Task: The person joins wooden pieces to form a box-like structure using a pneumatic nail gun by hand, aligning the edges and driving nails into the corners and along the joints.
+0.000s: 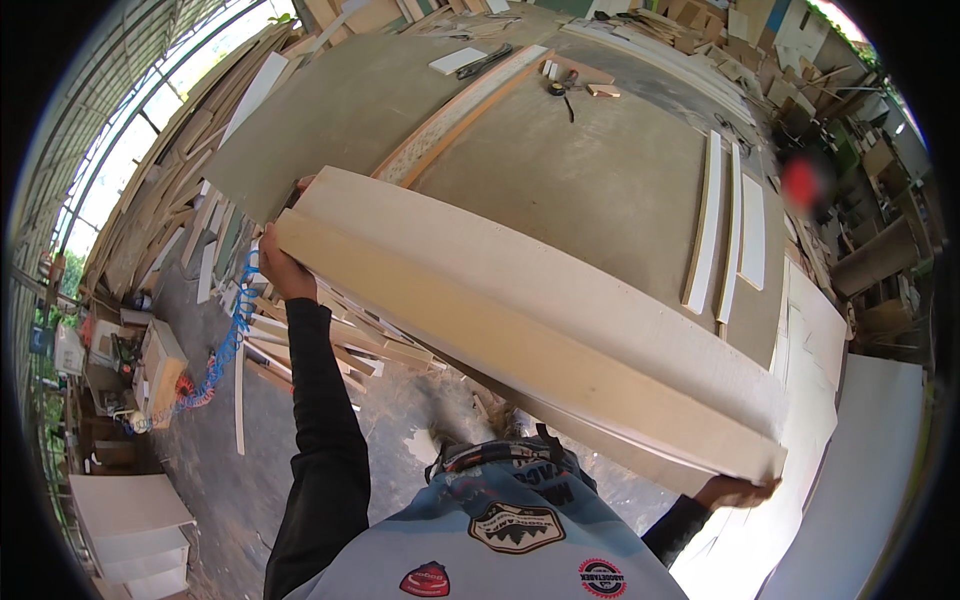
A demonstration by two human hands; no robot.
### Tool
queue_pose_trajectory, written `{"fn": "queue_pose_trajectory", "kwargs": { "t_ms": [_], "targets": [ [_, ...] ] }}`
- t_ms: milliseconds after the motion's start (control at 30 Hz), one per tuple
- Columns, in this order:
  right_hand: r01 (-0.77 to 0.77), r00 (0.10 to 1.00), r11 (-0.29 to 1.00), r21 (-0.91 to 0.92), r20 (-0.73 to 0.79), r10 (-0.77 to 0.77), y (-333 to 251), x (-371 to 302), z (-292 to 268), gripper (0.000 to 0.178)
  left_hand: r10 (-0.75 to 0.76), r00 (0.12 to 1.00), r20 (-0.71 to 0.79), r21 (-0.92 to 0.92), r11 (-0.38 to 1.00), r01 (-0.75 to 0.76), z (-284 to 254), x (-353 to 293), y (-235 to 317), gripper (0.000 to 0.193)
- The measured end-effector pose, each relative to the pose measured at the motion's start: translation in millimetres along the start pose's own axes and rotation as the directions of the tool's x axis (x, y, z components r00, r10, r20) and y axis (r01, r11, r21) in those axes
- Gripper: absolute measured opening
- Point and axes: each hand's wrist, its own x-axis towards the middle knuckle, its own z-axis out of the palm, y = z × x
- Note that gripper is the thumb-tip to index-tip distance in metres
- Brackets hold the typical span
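Note:
A long, pale wooden box-shaped piece [520, 300] stretches slantwise in front of my body, from the upper left to the lower right. My left hand [285, 265] is wrapped round its far left end, with the thumb side against the end face. At the near right end, my right hand [738, 491] grips the lower edge from beneath, its fingers partly hidden. Beyond the piece lies a broad grey-brown sheet surface [590, 190], part of which the piece covers. I cannot tell whether the piece rests on that surface.
On the sheet lie a long wooden rail [460, 115], white strips [703, 220], a tape measure [557, 90] and a screwdriver [571, 76]. Wood offcuts [340, 340] and a blue coiled hose [238, 320] are at the left. White panels [850, 470] stand at the right.

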Motion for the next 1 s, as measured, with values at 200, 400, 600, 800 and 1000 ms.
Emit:
{"fn": "queue_pose_trajectory", "kwargs": {
  "t_ms": [200, 400, 600, 800, 1000],
  "targets": [
    [-0.251, 0.959, 0.967, 0.034, -0.126, 0.254, -56.6, -13.1, 18.4, 0.065, -0.018, 1.0, 0.022, -0.121, 0.992, 0.02, -6.4, -5.9, -9.1, 0.029],
    [0.092, 0.995, 0.952, -0.291, 0.069, -0.075, -32.1, -7.1, -8.1, 0.054, -0.087, 0.946, 0.311, -0.288, 0.94, 0.181, -53.0, 13.4, -27.0, 0.026],
    [-0.304, 0.953, 0.941, 0.148, 0.051, 0.3, -56.2, -9.9, -3.0, 0.043, 0.002, 0.865, 0.502, -0.313, 0.932, 0.18, -73.5, 33.0, -45.6, 0.023],
    [-0.352, 0.936, 0.825, 0.443, 0.155, 0.316, 9.3, 3.3, -19.8, 0.032, -0.098, 0.865, 0.493, -0.258, 0.932, 0.253, -79.9, 38.5, -51.4, 0.018],
    [-0.377, 0.926, 0.731, 0.568, 0.227, 0.301, 4.0, 1.6, -18.4, 0.029, -0.073, 0.881, 0.467, -0.2, 0.962, 0.186, -69.8, 38.4, -41.1, 0.017]
  ]
}}
